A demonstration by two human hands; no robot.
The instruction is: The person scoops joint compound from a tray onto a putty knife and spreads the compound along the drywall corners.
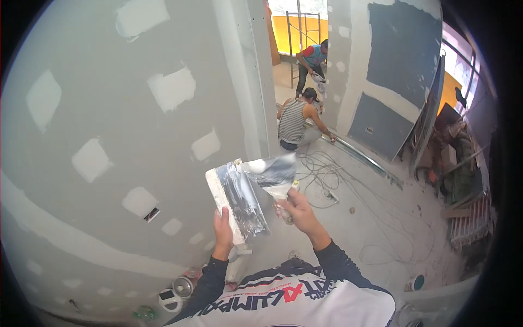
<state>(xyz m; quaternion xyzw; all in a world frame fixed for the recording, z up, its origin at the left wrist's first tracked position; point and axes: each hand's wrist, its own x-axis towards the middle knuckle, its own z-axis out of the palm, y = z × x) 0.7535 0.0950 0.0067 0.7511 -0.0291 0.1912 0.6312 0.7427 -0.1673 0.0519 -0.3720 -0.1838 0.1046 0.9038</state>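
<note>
My left hand (223,233) grips the edge of a wide flat steel plastering blade (241,197), its pale backing caked with white compound and its metal face smeared. In my right hand (303,216) is a putty knife (277,173), held by a handle that my fingers partly hide. The knife's broad blade carries white compound and meets or overlaps the upper edge of the steel blade; whether they touch I cannot tell. Both tools are in front of my chest, right of the grey drywall (125,120) with its white filled patches.
Cables (321,169) coil over the floor ahead. Beyond, a person in a striped top (292,122) crouches by a long metal profile (365,158), and another person (309,60) bends near a scaffold frame. Boards and clutter (457,147) line the right. A round metal-topped container (183,286) is at lower left.
</note>
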